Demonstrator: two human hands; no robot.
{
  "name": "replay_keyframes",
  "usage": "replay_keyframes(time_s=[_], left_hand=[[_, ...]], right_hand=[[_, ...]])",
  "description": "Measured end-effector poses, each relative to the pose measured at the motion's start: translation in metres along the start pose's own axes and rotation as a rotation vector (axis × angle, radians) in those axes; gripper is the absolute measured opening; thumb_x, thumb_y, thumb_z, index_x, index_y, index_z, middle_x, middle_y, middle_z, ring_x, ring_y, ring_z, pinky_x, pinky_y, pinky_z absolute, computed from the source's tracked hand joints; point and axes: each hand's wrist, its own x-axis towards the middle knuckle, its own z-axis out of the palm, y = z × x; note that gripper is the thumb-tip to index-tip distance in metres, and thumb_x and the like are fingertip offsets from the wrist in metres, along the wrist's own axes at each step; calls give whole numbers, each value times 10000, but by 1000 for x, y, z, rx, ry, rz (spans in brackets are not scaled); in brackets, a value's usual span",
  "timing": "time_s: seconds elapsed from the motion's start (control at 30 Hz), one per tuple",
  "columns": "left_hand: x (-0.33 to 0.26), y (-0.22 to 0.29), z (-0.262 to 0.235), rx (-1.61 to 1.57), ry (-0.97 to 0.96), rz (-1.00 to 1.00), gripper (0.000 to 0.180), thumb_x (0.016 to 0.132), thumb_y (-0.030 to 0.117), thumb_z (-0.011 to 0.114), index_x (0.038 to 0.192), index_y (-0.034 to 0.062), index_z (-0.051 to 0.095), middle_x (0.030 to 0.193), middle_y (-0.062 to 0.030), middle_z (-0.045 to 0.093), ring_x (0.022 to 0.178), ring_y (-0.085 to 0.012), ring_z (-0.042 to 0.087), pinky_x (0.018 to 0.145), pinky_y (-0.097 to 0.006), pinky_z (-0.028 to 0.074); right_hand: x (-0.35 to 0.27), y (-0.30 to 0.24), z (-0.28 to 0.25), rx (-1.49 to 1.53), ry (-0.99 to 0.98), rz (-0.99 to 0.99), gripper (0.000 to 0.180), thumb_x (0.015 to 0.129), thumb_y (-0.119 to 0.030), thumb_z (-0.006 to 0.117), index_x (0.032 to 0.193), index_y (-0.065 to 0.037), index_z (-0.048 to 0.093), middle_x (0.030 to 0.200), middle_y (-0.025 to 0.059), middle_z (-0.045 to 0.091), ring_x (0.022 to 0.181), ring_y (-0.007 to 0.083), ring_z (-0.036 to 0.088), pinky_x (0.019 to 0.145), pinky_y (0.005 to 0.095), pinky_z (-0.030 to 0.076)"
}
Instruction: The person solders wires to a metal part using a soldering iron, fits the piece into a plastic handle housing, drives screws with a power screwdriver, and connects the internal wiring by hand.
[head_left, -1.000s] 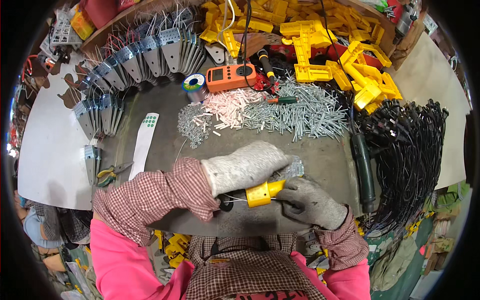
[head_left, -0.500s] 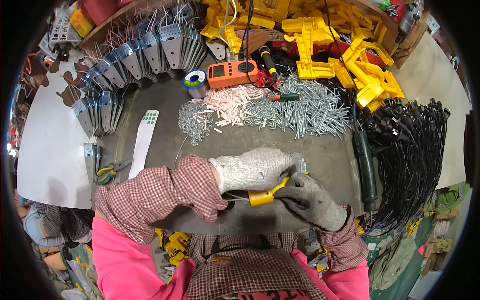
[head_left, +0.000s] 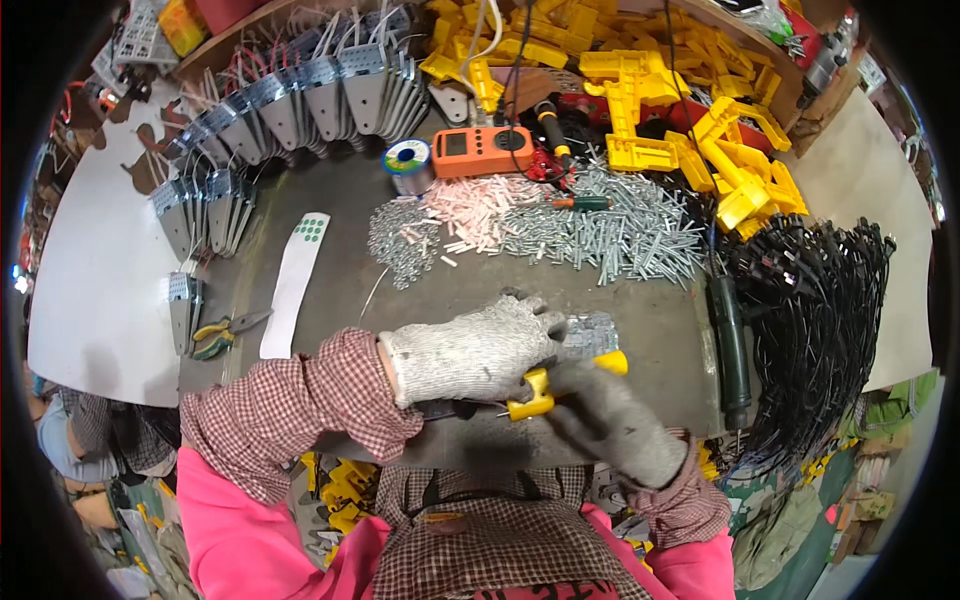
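Note:
A yellow plastic housing (head_left: 534, 397) lies across the front middle of the bench. Its other yellow end (head_left: 611, 363) shows past my right fingers. My left hand (head_left: 475, 350), in a whitish knit glove, curls over the housing, with the thumb side against it. Beside its fingertips is a shiny metal plate (head_left: 593, 334); whether it is joined to the housing is hidden. My right hand (head_left: 622, 428), in a grey glove, is at the housing's near side. Motion smears its fingers, so their grip does not show. A thin lead comes from the housing's left end.
Behind are piles of screws (head_left: 640, 225), pink sleeves (head_left: 480, 205) and nuts (head_left: 402, 243), with an orange meter (head_left: 482, 150) and solder spool (head_left: 409, 165). Pliers (head_left: 230, 333) and a sticker strip (head_left: 296, 285) lie left. A dark green screwdriver (head_left: 733, 350) and black cables (head_left: 815, 320) are right.
My left hand has moved left and slightly down. The housing has turned, showing its yellow far end and more of the metal plate. My right hand has shifted down and its fingers are blurred.

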Motion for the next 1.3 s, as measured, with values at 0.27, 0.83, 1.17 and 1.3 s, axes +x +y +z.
replay_keyframes(time_s=[0.27,0.83,1.17,1.3], left_hand=[[-105,6,41,-237,495,-365,977,700,457,831,1439,11,374,1310,-240,506,1207,-403,516,1071,-474,387],[-106,13,74,-288,677,-316,710,699,327,815,1290,57,528,1185,-150,595,1100,-346,585,958,-484,440],[-98,16,74,-242,633,-368,754,646,371,861,1239,42,531,1168,-177,595,1069,-374,592,902,-472,474],[-96,13,61,-271,525,-452,745,633,366,871,1221,47,544,1140,-174,614,1070,-376,592,892,-474,480]], right_hand=[[14,8,-25,-219,-258,140,321,790,-99,716,1067,-69,557,1028,130,586,1089,285,563,924,416,463],[70,-7,-30,-188,-573,43,479,855,-265,756,1195,-36,508,1058,156,574,982,298,603,845,394,495],[74,17,-19,-54,-564,178,599,795,-398,790,1195,-30,541,961,157,619,920,295,614,785,400,488],[64,18,-14,66,-253,76,536,758,-233,848,1183,-59,571,1035,103,619,1026,225,577,887,350,482]])
